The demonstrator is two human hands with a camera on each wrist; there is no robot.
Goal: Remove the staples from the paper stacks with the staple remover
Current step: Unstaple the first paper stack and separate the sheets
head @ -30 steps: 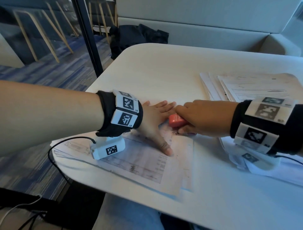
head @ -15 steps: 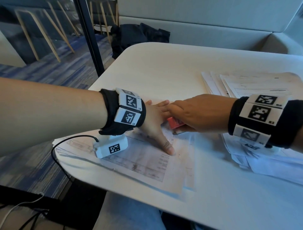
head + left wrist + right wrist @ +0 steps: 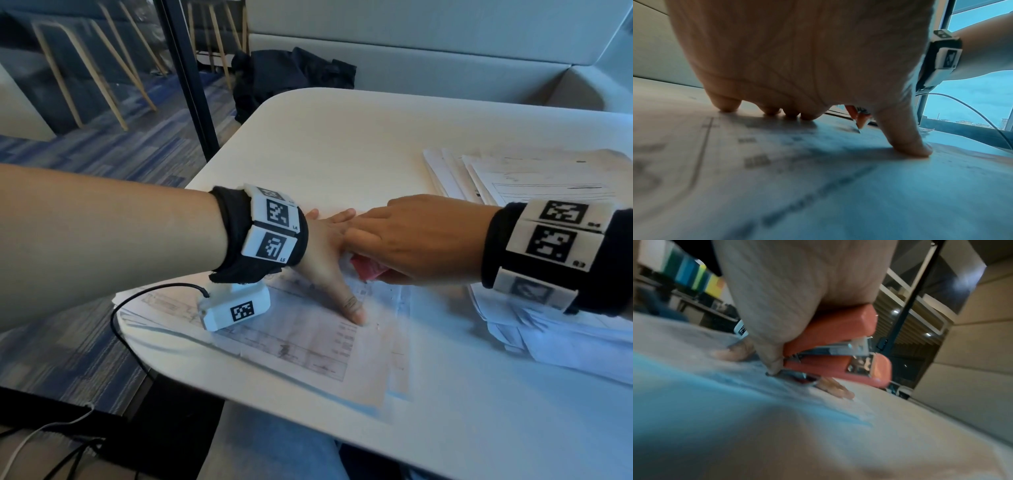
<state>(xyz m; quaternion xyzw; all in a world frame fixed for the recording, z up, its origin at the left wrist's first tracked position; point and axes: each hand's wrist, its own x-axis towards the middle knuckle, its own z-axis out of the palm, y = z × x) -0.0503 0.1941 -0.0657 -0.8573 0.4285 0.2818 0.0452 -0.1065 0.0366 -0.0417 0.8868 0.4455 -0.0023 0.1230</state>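
Observation:
A printed paper stack [image 3: 301, 342] lies at the table's near left corner. My left hand [image 3: 329, 253] lies flat on it with fingers spread, thumb [image 3: 908, 146] and fingertips pressing the sheet down. My right hand [image 3: 411, 240] grips a red staple remover [image 3: 368, 269], shaped like a small stapler [image 3: 838, 344], and crosses over the left hand's fingers. Its metal tip [image 3: 859, 129] touches the paper between my left thumb and fingers. The staple itself is hidden.
More paper stacks [image 3: 534, 185] lie spread at the right of the white table [image 3: 359, 137], some under my right wrist. A black bag [image 3: 291, 78] sits on the bench beyond. The table's rounded edge [image 3: 164, 366] is close at the left.
My right hand has slid left over the left hand's fingers, and the remover is now mostly hidden beneath it. The left hand stays pressed on the paper.

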